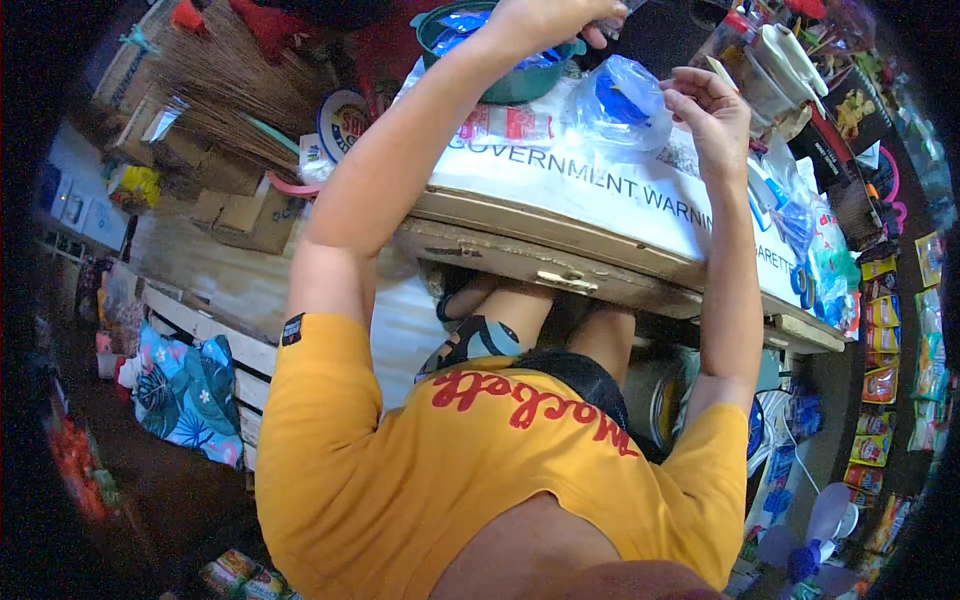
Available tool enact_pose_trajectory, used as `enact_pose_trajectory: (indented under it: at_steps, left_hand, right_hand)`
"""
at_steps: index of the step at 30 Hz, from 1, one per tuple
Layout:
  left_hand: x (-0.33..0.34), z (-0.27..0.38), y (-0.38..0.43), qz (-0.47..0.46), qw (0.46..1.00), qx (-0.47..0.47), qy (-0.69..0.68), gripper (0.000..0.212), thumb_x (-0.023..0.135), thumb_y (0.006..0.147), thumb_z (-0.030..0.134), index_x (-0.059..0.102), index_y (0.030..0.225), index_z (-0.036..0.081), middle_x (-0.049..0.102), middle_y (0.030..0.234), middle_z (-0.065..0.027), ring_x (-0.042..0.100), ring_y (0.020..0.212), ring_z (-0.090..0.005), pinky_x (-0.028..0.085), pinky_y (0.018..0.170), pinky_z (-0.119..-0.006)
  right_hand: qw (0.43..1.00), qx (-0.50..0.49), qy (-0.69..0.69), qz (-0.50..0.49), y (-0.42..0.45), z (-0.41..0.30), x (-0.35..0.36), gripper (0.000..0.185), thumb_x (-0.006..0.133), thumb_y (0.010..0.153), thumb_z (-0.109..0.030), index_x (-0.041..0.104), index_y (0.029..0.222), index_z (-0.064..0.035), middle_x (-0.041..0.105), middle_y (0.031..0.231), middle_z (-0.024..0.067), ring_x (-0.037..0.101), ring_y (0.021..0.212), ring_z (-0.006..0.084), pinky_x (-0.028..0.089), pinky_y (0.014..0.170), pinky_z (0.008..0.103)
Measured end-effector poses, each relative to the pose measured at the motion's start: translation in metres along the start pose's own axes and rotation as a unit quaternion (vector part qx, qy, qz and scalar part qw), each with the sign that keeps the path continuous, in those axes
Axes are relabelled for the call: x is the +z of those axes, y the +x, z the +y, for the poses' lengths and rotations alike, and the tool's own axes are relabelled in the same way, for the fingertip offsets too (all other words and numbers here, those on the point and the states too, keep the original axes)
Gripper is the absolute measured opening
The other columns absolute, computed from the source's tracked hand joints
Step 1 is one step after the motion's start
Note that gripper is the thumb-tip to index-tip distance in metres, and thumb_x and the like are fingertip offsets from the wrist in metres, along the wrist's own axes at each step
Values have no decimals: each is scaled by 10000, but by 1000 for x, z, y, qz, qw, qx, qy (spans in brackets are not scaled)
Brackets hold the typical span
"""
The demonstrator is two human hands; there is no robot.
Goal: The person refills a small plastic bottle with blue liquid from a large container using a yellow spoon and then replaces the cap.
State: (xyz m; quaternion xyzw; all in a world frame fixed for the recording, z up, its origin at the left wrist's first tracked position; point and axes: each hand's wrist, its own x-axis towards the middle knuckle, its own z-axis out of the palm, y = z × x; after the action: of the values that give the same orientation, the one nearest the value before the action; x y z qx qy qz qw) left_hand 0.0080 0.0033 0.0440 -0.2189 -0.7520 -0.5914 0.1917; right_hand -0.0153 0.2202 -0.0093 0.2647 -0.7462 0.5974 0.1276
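My left hand (562,19) is at the top edge, partly cut off, with its fingers around a small piece of clear plastic (616,24). My right hand (709,109) is raised beside a clear plastic bag (589,124) with something blue inside. The thumb and index finger are close together; whether they pinch anything is unclear. Behind my left forearm, a green tub (521,86) holds blue packets (457,21). A red-and-white plastic wrapper (514,124) lies in front of the tub on the white printed tabletop (555,180).
Plastic jars (757,75), bags (825,247) and blue-handled scissors (802,285) crowd the table's right side. Stick brooms (232,82) and a cardboard box (251,221) are at left. Sachets (881,311) hang at far right, above a purple-bladed fan (806,559). A drawer (566,281) fronts the table.
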Motion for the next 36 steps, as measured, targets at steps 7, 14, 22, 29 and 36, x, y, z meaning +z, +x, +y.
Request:
enact_pose_trajectory:
  at_steps: [7,14,22,29,36]
  left_hand:
    - [-3,-25,-7,-5,1000,16,-7,72,591,762,45,580,759,-26,597,612,-64,571,490,-101,420,424,-213]
    - [-4,-20,-9,-12,999,4,-29,69,591,758,36,581,761,-32,591,598,-63,565,483,-98,418,432,-211]
    - [-2,-22,-10,-26,1000,-6,-16,77,601,748,29,574,766,-40,586,600,-65,566,480,-105,419,431,-214]
    - [0,-28,-8,-53,995,-38,-80,53,589,743,-19,565,779,-51,584,636,-67,578,523,-115,457,469,-216]
    - [-1,-33,-6,-61,991,-56,-109,74,585,733,-50,560,802,-57,582,654,-68,580,540,-121,471,480,-220]
  right_hand:
    - [996,-71,-37,37,18,-8,11,214,579,771,-5,567,984,15,625,770,75,592,626,105,474,554,214]
    - [993,-80,-81,-25,40,-4,7,245,561,772,-5,521,1011,26,613,773,95,598,603,121,476,513,214]
    - [999,18,26,-24,36,-7,6,344,581,757,-24,436,1059,55,615,756,129,614,582,152,472,487,208]
    - [1000,9,24,-6,33,1,5,314,571,761,-4,438,1039,61,613,767,134,612,583,159,493,506,228]
    - [999,6,22,-37,30,-1,11,300,569,761,6,426,1019,67,605,773,158,611,578,172,506,514,247]
